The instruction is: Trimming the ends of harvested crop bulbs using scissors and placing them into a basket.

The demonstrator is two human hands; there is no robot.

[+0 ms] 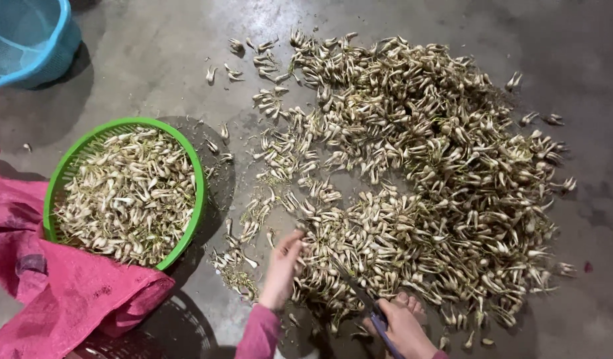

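Observation:
A wide heap of small pale bulbs with roots and short stalks (419,173) lies spread on the concrete floor. My left hand (282,269), in a pink sleeve, reaches into the near edge of the heap, fingers touching bulbs there. My right hand (403,326) is closed around a knife with a blue handle (385,334), its dark blade pointing up-left into the bulbs. A green round basket (196,199) at the left is filled with more of the same bulbs.
A blue mesh basket (28,36) stands at the top left corner. A pink woven sack (60,286) lies over the lower left, partly covering the green basket's rim. Loose bulbs are scattered between basket and heap. Bare toes (412,304) show beside my right hand.

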